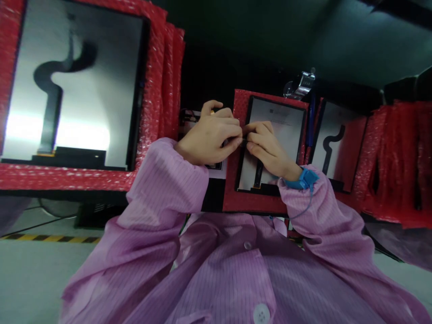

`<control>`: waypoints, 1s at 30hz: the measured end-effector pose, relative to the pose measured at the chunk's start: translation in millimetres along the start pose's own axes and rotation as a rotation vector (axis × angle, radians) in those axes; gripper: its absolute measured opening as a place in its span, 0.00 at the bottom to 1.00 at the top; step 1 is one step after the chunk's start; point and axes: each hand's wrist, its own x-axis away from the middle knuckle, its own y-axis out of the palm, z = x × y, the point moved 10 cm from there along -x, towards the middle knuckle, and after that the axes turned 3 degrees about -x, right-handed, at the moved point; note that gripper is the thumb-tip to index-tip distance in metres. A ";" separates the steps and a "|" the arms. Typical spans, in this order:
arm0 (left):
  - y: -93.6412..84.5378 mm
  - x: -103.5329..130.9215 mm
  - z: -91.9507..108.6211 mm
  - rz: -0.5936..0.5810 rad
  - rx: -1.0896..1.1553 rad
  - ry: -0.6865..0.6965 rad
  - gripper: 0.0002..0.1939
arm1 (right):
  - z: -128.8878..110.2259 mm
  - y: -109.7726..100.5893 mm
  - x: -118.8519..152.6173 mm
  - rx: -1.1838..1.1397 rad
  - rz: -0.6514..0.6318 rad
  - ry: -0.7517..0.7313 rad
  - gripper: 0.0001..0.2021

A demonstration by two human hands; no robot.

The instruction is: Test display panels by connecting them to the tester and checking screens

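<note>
A display panel [286,126] with a silvery back lies on a red bubble-wrap bag [232,198] in front of me. Its dark flat ribbon cable [258,174] rises from the lower edge and passes under my right hand [270,150]. Over the panel's left edge, my left hand [216,135] and my right hand meet fingertip to fingertip. Both are closed in a pinch on a small dark piece, which looks like the cable's free end; fingers mostly cover it. Something small and yellow shows by my left index finger. A blue wrist strap [303,179] circles my right wrist.
At the left, a larger-looking panel [84,103] with a curved cable rests on stacked red bubble-wrap bags [168,81]. Another panel [337,139] lies at right, beside more red bags [401,157]. A metal tally counter [305,84] and a blue pen [311,119] sit behind.
</note>
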 end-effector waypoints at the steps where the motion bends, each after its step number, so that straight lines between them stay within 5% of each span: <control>1: -0.1 0.1 0.0 -0.003 -0.006 -0.002 0.14 | 0.2 -0.2 0.1 -0.004 -0.001 -0.003 0.14; 9: 2.4 0.8 -4.3 -0.070 0.023 -0.067 0.15 | -1.4 -0.9 1.8 -0.018 -0.008 -0.044 0.15; 22: 2.7 -0.6 -12.6 -0.003 0.110 -0.148 0.08 | -2.8 3.0 1.4 0.030 0.022 -0.054 0.18; 27: -17.6 2.3 -9.6 0.160 0.104 -0.141 0.09 | -8.5 -0.9 2.2 -0.002 0.093 -0.046 0.18; 30: -48.4 29.3 -0.2 0.461 0.089 -0.204 0.11 | -9.8 -13.2 7.1 -0.072 0.207 -0.027 0.20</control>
